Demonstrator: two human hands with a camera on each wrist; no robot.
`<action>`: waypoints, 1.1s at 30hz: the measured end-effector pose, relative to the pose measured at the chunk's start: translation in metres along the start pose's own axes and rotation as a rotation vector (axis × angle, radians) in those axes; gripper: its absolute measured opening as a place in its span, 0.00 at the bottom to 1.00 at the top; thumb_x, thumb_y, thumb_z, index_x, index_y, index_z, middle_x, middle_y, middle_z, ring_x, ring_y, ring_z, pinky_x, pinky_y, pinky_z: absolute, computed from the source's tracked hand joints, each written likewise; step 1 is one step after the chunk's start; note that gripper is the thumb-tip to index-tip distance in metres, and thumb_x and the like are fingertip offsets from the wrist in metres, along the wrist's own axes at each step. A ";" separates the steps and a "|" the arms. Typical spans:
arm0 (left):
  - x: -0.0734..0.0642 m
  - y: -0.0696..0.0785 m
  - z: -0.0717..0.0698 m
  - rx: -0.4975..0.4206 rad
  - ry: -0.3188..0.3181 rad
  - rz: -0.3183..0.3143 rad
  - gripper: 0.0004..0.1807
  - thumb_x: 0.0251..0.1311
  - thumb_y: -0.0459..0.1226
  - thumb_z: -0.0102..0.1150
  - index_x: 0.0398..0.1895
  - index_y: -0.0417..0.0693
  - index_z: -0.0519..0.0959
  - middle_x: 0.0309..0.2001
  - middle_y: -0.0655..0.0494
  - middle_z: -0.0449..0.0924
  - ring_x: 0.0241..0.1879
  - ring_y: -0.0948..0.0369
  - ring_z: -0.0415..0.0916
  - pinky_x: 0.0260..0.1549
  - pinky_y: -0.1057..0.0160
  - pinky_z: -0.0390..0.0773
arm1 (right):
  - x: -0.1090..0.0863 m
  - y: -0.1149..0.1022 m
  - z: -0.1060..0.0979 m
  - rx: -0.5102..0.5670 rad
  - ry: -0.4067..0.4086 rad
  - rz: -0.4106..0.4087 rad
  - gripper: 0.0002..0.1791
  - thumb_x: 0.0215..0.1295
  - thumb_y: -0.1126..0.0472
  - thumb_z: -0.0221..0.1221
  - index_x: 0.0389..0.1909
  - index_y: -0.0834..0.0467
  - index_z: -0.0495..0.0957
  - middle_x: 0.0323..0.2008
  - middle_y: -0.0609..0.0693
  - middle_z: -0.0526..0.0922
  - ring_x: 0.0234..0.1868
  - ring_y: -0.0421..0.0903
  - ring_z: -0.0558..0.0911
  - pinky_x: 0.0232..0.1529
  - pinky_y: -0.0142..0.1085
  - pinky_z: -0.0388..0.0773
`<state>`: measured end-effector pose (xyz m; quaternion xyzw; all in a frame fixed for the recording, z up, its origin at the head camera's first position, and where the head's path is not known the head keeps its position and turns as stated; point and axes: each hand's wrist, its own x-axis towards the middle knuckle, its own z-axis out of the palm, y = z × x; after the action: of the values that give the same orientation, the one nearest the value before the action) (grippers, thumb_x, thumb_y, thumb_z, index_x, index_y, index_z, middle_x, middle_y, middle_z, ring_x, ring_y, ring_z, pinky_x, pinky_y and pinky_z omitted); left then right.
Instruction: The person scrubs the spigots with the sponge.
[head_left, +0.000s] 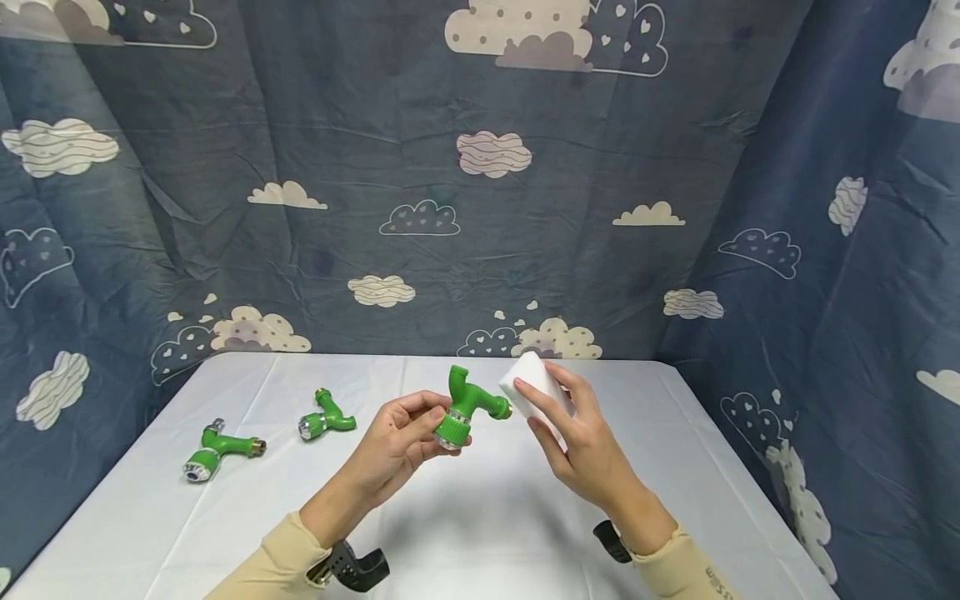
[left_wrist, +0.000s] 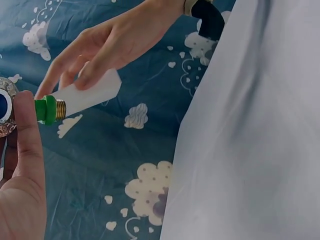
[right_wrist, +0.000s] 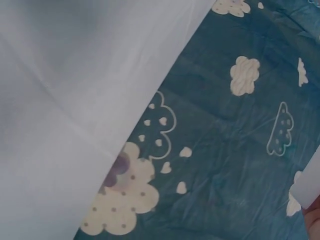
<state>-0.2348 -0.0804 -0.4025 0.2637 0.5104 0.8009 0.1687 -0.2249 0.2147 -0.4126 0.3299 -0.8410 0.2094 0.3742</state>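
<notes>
My left hand (head_left: pixel 405 437) grips a green tap (head_left: pixel 468 400) by its knob end, raised above the table. In the left wrist view the tap's brass-threaded end (left_wrist: pixel 61 109) points toward the other hand. Between the thumb and fingers of my right hand (head_left: pixel 588 442) is a white sponge block (head_left: pixel 534 383), held just to the right of the tap. From the left wrist, the sponge (left_wrist: pixel 95 95) appears right behind the threaded end. Only a corner of the sponge (right_wrist: pixel 307 185) and a bit of the right hand (right_wrist: pixel 314 220) show in the right wrist view.
Two more green taps lie on the left of the white-covered table (head_left: pixel 300 517): one tap (head_left: pixel 221 450) nearer the left edge, another tap (head_left: pixel 327 415) farther back. A dark blue cloud-print curtain (head_left: pixel 420 167) hangs behind the table and along its sides.
</notes>
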 end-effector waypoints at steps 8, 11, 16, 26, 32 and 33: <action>-0.009 0.006 -0.015 0.107 0.043 0.019 0.10 0.80 0.33 0.56 0.54 0.51 0.85 0.51 0.56 0.86 0.47 0.61 0.90 0.47 0.63 0.91 | -0.005 0.009 0.001 -0.018 0.009 0.032 0.37 0.64 0.70 0.70 0.74 0.47 0.77 0.72 0.67 0.70 0.71 0.64 0.74 0.57 0.58 0.86; -0.014 0.008 -0.025 0.183 0.079 0.026 0.10 0.78 0.31 0.59 0.56 0.42 0.85 0.52 0.58 0.88 0.47 0.64 0.89 0.48 0.64 0.91 | -0.006 0.012 0.001 -0.027 0.013 0.032 0.37 0.64 0.70 0.71 0.74 0.47 0.77 0.71 0.67 0.71 0.70 0.64 0.74 0.56 0.58 0.86; -0.025 0.010 -0.045 0.395 0.152 0.055 0.17 0.76 0.32 0.62 0.61 0.26 0.81 0.51 0.61 0.88 0.47 0.67 0.89 0.48 0.65 0.91 | -0.008 0.017 0.003 -0.023 0.017 0.032 0.37 0.63 0.71 0.71 0.73 0.48 0.77 0.71 0.68 0.72 0.69 0.64 0.75 0.54 0.56 0.86; -0.052 0.013 -0.081 0.821 0.266 0.034 0.14 0.73 0.39 0.69 0.57 0.44 0.87 0.50 0.42 0.89 0.43 0.66 0.90 0.43 0.65 0.91 | -0.017 0.026 0.005 -0.019 -0.027 0.096 0.35 0.66 0.69 0.70 0.73 0.47 0.77 0.70 0.67 0.72 0.68 0.63 0.75 0.55 0.56 0.86; -0.070 0.011 -0.099 1.036 0.329 0.118 0.11 0.68 0.39 0.74 0.51 0.49 0.90 0.47 0.53 0.89 0.42 0.70 0.88 0.42 0.68 0.90 | -0.020 0.034 0.008 -0.015 -0.023 0.101 0.34 0.66 0.70 0.70 0.73 0.48 0.78 0.69 0.68 0.73 0.66 0.63 0.76 0.55 0.57 0.85; -0.073 0.010 -0.102 1.075 0.336 0.129 0.11 0.67 0.39 0.74 0.50 0.50 0.90 0.47 0.54 0.90 0.42 0.70 0.87 0.42 0.69 0.90 | -0.021 0.036 0.008 -0.015 -0.025 0.104 0.34 0.67 0.70 0.70 0.73 0.48 0.78 0.69 0.68 0.73 0.66 0.63 0.76 0.55 0.58 0.85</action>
<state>-0.2370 -0.1983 -0.4460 0.2124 0.8492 0.4678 -0.1223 -0.2441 0.2432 -0.4376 0.2855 -0.8631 0.2182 0.3548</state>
